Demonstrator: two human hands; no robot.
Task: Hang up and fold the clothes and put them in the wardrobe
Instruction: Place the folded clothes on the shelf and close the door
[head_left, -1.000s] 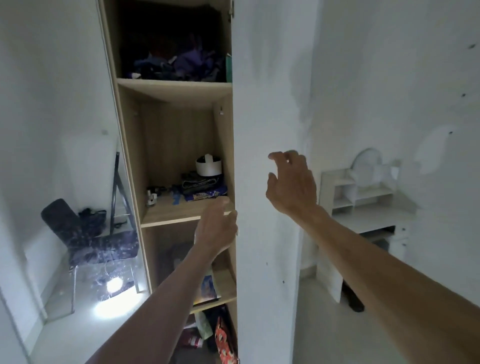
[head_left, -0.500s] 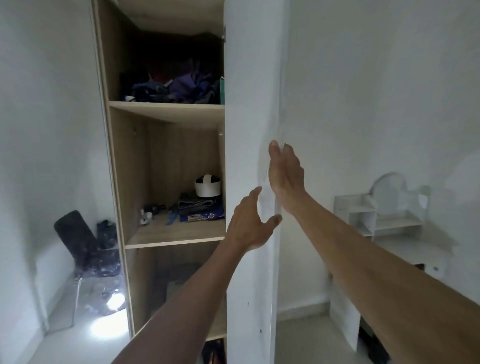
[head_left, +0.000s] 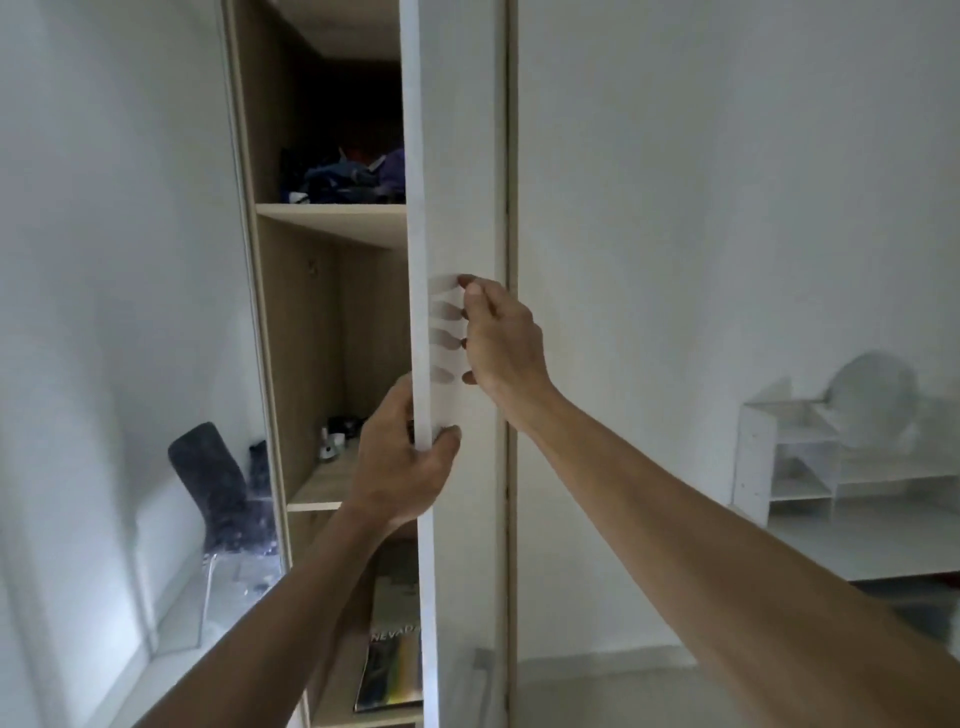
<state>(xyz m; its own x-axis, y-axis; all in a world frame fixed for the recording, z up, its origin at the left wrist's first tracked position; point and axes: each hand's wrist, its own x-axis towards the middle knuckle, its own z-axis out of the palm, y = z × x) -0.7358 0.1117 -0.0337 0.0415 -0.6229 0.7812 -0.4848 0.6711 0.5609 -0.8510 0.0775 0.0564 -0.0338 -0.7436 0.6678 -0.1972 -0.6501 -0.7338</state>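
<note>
Now left hand (head_left: 402, 462) pinching the tall white wardrobe door (head_left: 457, 208) edge, right hand (head_left: 501, 345) fingertips pressed flat; door-opening step, next swing wide.

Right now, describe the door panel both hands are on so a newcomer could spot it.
Start at the open wooden wardrobe with shelves. The white door stands edge-on at its right side. It alone is being handled: the left hand wraps its front edge, and the right hand's fingertips touch its glossy face.
</note>
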